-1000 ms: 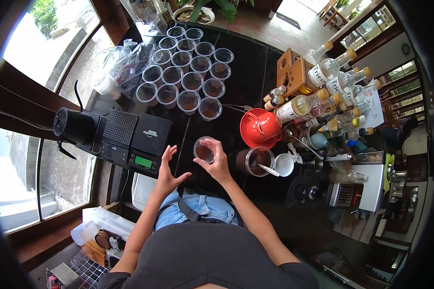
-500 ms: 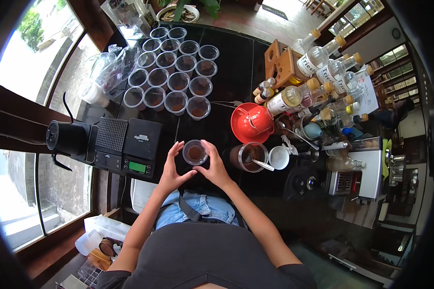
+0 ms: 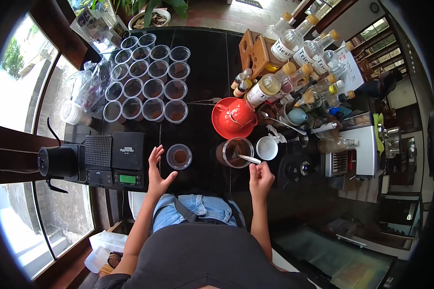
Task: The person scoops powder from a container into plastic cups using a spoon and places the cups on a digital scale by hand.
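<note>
A clear plastic cup [image 3: 179,157] with brown powder in its bottom stands on the black table in front of me. Just left of it, my left hand [image 3: 158,174] is open, fingers spread and apart from the cup. Over to the right, my right hand [image 3: 261,179] pinches the handle end of a spoon [image 3: 248,158]. The spoon's bowl rests inside a clear jar [image 3: 221,155] of dark brown powder. Close to the jar's right side is a small white round container [image 3: 267,148].
Several similar clear cups [image 3: 154,88] stand in rows at the back left. A black scale [image 3: 129,159] and a black kettle [image 3: 58,161] are at left. A red cup on a saucer [image 3: 220,126] sits behind the jar, with bottles [image 3: 267,85] at back right.
Both hands have let go of the clear cup. My right hand has moved right and taken hold of the spoon handle; my left hand has drawn off leftward. The view has shifted.
</note>
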Available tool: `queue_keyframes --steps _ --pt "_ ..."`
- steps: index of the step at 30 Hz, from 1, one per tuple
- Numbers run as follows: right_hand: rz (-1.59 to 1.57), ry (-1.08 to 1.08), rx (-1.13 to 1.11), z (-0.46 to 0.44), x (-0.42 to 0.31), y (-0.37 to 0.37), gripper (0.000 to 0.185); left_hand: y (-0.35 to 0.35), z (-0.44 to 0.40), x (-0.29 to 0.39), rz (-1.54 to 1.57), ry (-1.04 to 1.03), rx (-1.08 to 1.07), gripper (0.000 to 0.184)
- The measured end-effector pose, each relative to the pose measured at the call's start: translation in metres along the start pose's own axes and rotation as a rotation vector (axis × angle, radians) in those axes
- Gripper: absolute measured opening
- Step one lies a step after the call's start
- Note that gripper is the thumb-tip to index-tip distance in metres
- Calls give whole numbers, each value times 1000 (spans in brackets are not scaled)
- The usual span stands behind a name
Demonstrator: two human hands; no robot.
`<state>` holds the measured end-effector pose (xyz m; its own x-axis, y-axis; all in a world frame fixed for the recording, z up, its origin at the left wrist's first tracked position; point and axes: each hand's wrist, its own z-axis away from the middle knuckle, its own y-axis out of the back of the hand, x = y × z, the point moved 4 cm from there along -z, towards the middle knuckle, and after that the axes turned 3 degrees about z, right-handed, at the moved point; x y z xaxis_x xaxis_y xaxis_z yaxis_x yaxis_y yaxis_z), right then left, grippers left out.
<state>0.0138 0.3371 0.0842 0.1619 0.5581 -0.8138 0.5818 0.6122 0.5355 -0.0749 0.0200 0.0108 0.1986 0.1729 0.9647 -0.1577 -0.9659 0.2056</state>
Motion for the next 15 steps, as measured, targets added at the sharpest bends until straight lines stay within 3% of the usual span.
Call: queue_keyframes --steps 9,12,15 --pt "184 126 -18 -20 -9 -9 35 -6 -1 -4 16 -21 -31 97" --pt "9 70 46 -20 -8 -4 36 -6 -1 -4 16 -21 -24 96" --pt "-140 -134 54 -14 15 3 37 -6 -1 -4 6 -21 -31 96"
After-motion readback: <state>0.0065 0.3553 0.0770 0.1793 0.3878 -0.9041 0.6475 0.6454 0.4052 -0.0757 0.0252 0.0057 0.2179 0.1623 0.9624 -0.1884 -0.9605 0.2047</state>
